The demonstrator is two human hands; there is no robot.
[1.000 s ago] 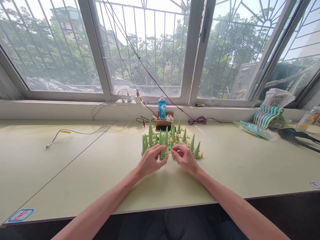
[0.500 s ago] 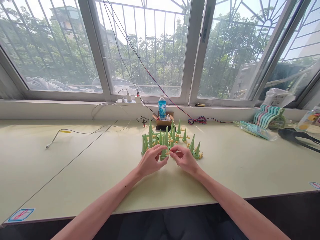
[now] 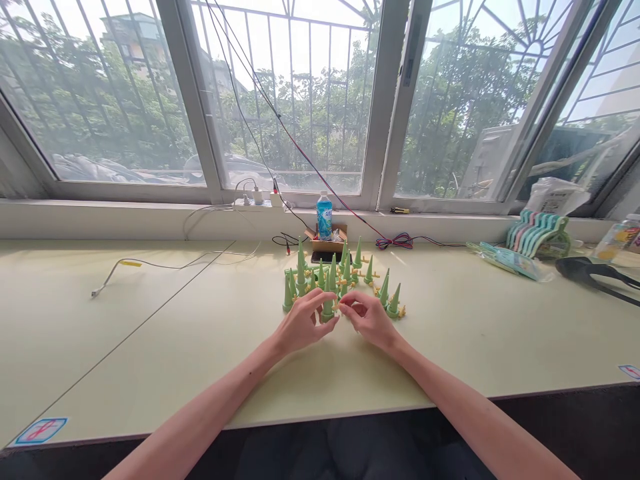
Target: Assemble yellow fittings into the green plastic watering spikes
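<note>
A green cone-shaped plant watering spike point(image 3: 327, 307) stands point up in the curve of my left hand point(image 3: 303, 321), whose fingers and thumb are closed around its sides. On the spike's right side a small yellow valve point(image 3: 336, 306) sticks out. The fingertips of my right hand point(image 3: 369, 319) are pinched together at that valve; the exact contact is partly hidden. Several more green spikes with yellow valves point(image 3: 358, 253) stand in a cluster just beyond both hands. Two of them, including a front one point(image 3: 395, 303), are right of my right hand.
Behind the cluster, a blue bottle point(image 3: 324, 217) stands at a small cardboard box point(image 3: 330, 245) with a dark flat object point(image 3: 325, 257) before it. Coiled cable point(image 3: 395, 241), hangers point(image 3: 537, 233) and a black strap-like item point(image 3: 595, 275) lie right. A thin cable point(image 3: 150, 263) crosses the left.
The spike between my hands has shifted very slightly right and toward me, with my left thumb following. My right hand stays nearly still.
</note>
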